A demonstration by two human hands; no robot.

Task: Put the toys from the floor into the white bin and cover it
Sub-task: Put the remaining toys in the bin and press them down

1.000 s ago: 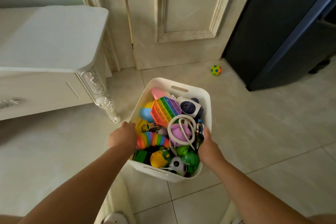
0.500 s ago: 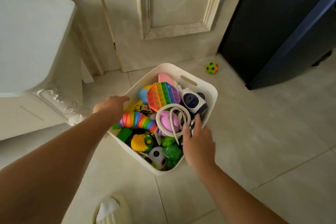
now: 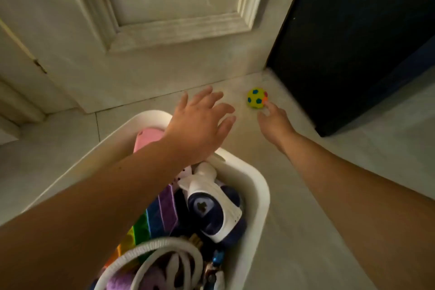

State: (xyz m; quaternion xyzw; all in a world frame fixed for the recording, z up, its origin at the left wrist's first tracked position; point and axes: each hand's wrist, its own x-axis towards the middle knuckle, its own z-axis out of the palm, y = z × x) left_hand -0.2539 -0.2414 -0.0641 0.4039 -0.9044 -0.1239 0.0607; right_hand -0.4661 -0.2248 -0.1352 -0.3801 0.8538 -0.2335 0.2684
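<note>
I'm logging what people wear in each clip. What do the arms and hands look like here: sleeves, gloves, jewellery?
Both arms are bare along all that shows, with no sleeve in view. The left hand and the right hand wear no gloves, and no rings, watch or bracelet show on either.

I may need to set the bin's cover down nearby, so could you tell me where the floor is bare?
Bare tile lies right of the white bin, under the right arm, and left of it toward the door. Crowded: inside the bin, and around the ball near the dark cabinet.
</note>
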